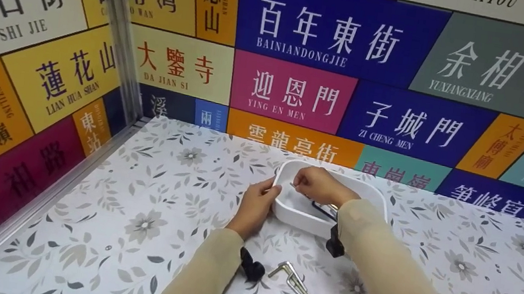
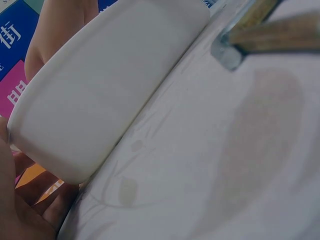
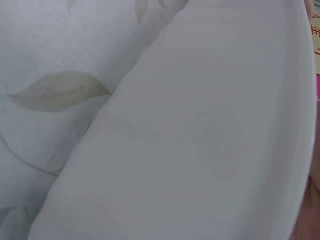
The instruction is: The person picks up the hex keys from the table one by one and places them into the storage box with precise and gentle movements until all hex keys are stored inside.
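Note:
The left hand (image 1: 257, 204) grips the left end of a white box (image 1: 300, 221), its thumb at the rim and its fingers along the outside wall, which the left wrist view also shows. The right hand (image 1: 321, 185) reaches over the box with its fingers curled, pinching a thin metal piece (image 1: 292, 185) whose kind I cannot tell. Beneath the right hand, a dark thin rod (image 1: 323, 210) and some brassy metal lie inside the box, partly hidden by the wrist. In the right wrist view the outer wall of the box (image 3: 200, 125) fills most of the picture.
Several L-shaped hex keys (image 1: 293, 283) lie together on the floral tablecloth (image 1: 140, 262), in front of the box and between the forearms. Behind the table stands a wall of coloured street-name panels (image 1: 294, 90), with another such wall on the left.

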A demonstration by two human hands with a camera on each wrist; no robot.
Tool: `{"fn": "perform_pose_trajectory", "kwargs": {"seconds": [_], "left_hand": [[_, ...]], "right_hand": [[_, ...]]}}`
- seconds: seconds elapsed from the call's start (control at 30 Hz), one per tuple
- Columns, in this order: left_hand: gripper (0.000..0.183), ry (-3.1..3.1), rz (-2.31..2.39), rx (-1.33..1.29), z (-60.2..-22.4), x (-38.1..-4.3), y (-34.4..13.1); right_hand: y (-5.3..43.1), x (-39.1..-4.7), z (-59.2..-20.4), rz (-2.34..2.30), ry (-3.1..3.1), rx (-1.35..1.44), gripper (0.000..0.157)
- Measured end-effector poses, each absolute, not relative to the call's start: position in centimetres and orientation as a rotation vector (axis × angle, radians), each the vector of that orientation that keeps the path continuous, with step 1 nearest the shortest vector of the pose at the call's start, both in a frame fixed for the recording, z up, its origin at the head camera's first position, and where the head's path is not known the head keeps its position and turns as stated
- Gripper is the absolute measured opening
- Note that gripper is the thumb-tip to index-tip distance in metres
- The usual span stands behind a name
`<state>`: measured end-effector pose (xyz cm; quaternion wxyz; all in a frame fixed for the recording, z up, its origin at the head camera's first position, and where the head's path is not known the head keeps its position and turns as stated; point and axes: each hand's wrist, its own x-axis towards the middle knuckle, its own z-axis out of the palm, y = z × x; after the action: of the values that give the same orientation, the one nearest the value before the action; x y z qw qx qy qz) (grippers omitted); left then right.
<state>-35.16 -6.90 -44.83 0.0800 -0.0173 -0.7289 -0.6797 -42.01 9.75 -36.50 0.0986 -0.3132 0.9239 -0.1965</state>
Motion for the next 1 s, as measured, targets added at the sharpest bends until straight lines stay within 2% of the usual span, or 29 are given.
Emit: {"fn": "perform_pose_trajectory", "kwargs": {"seconds": [0.53, 1.0], "left_hand": [[0.047, -2.167, -2.015, -0.035, -46.0, -34.5, -7.1], [0.049, -2.196, -2.034, -0.014, -44.8, -35.2, -7.0]], "right_hand": [[9.4, -42.7, -39.1, -0.509, 2.71, -0.884, 0.011], [10.4, -43.0, -38.9, -0.386, 2.763, -0.845, 0.012]]}}
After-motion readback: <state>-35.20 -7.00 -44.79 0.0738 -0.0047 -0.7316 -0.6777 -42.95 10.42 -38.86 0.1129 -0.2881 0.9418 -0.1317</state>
